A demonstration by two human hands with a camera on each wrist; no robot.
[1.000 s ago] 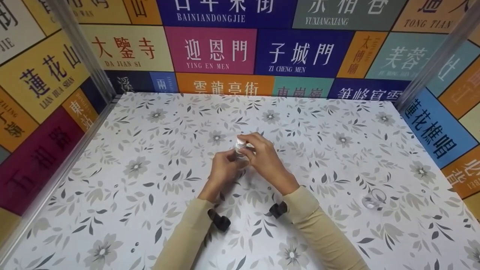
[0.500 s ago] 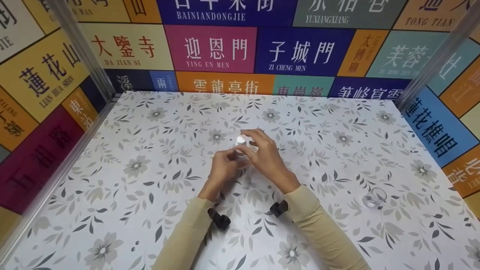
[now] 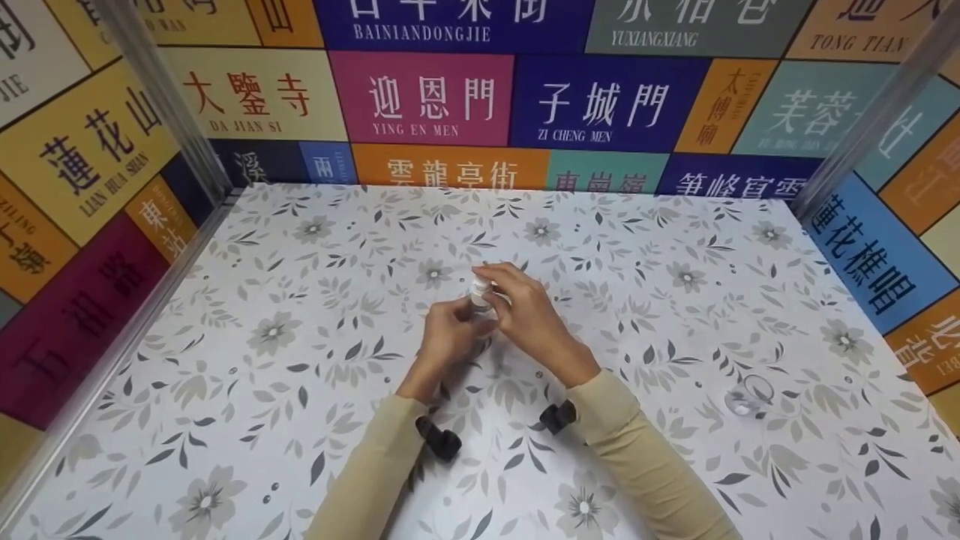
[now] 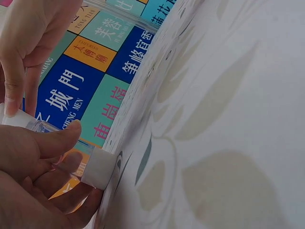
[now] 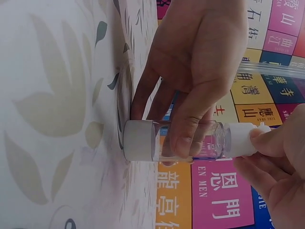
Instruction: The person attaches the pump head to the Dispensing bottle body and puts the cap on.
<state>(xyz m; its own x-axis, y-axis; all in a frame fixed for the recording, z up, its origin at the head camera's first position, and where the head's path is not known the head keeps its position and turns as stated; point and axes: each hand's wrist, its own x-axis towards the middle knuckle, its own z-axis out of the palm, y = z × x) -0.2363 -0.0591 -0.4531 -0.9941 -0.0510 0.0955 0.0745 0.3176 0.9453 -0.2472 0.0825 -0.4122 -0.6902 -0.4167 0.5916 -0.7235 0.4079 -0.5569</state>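
A wall of colourful sign panels (image 3: 427, 97) with Chinese characters and Latin lettering rises beyond the grip. Below and all around the grip spreads a white tabletop (image 3: 247, 405) printed with grey flowers and leaves. Two tan sleeves (image 3: 375, 465) reach in from the near side of the grip. Ahead of them, the left hand (image 3: 450, 330) and right hand (image 3: 529, 307) meet at one small bottle (image 5: 209, 147), upright between them. The left thumb and fingers are clamped round its clear body; the right thumb and fingers pinch its white top (image 5: 239, 140). Its white base (image 5: 139, 140), under the grip, seems to touch the tabletop. Nearer the person than the grip, a small black device (image 3: 439, 439) sits at each wrist. Well to the right of the grip, and nearer the person, lies a small transparent piece with a round rim (image 3: 742, 401).
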